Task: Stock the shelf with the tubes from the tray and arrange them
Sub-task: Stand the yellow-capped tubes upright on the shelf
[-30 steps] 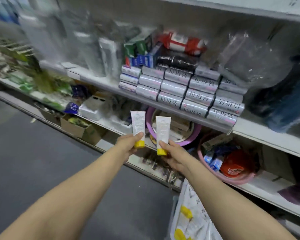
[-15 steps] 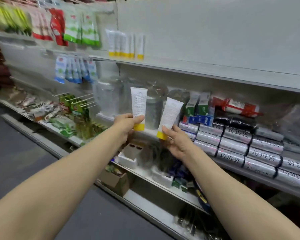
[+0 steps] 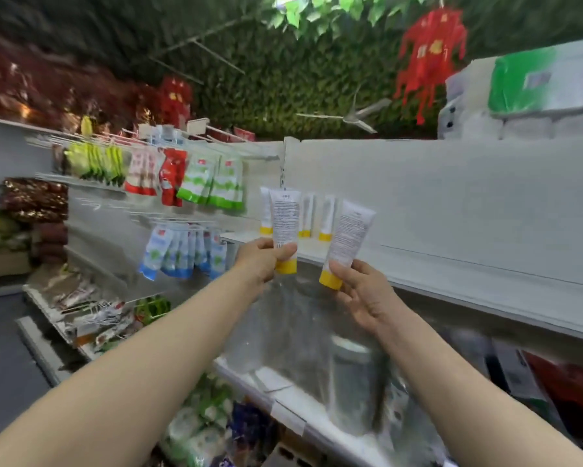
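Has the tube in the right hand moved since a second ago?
Yes. The tube in the right hand has risen to the upper shelf, level with the standing tubes there.

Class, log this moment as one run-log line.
left hand: grips left tube | right hand: grips right tube | shelf: row of tubes standing

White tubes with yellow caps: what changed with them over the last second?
The left hand and right hand raised the left tube and right tube from lower down to the upper white shelf, before the tubes standing there. Unchanged: each grips its tube near the cap, caps down.
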The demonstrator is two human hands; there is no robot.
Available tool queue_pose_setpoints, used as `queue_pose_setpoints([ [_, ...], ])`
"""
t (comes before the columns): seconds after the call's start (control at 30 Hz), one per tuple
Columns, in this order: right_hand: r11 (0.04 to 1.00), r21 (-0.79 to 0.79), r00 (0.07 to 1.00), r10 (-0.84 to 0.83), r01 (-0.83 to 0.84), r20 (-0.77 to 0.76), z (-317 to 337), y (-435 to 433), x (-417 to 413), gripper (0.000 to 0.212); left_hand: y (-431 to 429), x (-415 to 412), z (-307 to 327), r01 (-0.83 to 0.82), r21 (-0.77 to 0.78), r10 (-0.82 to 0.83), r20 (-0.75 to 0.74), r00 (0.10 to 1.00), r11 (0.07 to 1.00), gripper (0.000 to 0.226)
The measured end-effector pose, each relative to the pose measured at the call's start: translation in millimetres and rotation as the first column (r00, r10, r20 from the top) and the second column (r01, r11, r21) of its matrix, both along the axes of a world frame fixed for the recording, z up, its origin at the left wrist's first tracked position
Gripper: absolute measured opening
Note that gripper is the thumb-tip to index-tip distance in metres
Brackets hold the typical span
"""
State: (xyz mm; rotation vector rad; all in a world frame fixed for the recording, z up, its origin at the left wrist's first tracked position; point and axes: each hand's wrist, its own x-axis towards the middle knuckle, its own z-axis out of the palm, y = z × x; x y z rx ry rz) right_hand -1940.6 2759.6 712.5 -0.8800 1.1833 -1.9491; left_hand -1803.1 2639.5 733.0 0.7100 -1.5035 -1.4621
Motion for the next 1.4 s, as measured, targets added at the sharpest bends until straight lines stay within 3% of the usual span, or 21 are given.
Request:
queue_pose_setpoints([
  [0.2, 0.997, -0.027, 0.991, -0.072, 0.069, -0.113, 66.2, -100.0, -53.1, 0.033, -111.1, -48.1, 50.5, -0.053, -0.106, 0.055, 0.019, 0.998, 0.993, 0.022],
  [0.37, 0.977, -0.003, 0.958, -0.210, 0.213, -0.196, 81.6, -168.4, -88.2, 0.043, -189.1, -95.7, 52.7, -0.050, -0.216, 0.083, 0.149, 0.985, 0.975, 0.029],
  [0.67, 0.787, 0.112, 0.766, -0.542, 0.607, -0.346, 82.0, -247.1, -121.8, 0.041, -285.3, -141.5, 53.9, 0.156, -0.562, 0.152, 0.463, 0.873, 0.812, 0.039],
  [0.8, 0.659, 0.151, 0.646, -0.620, 0.737, -0.445, 77.7, -263.9, -129.1, 0.041, -304.9, -155.6, 50.2, 0.240, -0.588, 0.128, 0.515, 0.848, 0.773, 0.042],
  [0.93, 0.581, 0.184, 0.585, -0.640, 0.793, -0.499, 76.5, -273.5, -132.7, 0.039, -315.6, -164.4, 47.1, 0.293, -0.603, 0.114, 0.544, 0.831, 0.742, 0.042],
  [1.4, 0.450, 0.312, 0.537, -0.566, 0.837, -0.626, 65.4, -302.4, -151.4, 0.039, -336.9, -168.8, 33.2, 0.320, -0.601, 0.055, 0.520, 0.852, 0.732, 0.043],
])
